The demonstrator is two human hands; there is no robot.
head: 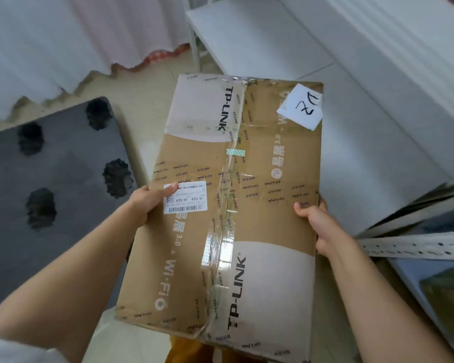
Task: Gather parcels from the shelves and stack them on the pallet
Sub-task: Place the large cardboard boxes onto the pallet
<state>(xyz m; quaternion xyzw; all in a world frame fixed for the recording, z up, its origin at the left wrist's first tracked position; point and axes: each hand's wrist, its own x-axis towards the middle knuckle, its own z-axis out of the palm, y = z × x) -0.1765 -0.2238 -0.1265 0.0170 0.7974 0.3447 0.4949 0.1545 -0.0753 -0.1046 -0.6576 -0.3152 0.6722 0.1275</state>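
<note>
Left hand (148, 199) grips the left edge of a large flat brown cardboard parcel (236, 205) printed with TP-LINK lettering, thumb on top over a white barcode label (185, 196), remaining fingers hidden under the box. Far left on the floor sits a dark grey plastic pallet (63, 179) with scalloped round holes, bare where visible. The parcel is held in the air in front of the person, just right of the pallet, long axis pointing away, clear tape (228, 218) running down the middle seam, a white paper slip (300, 106) with handwriting near the far right corner. Right hand (323, 226) clamps the right edge, thumb on top, fingers wrapped underneath. White metal shelves (351, 87) stand to the right and ahead, with a perforated white shelf rail (417, 247) close to the right wrist. Judged step: carrying the parcel over to the pallet. Risks: both holds sit nearer the close half, so the far end could dip and slip out; swinging left could clip the rail or shelf edge; a drop onto the pallet corner could crush the carton.
</note>
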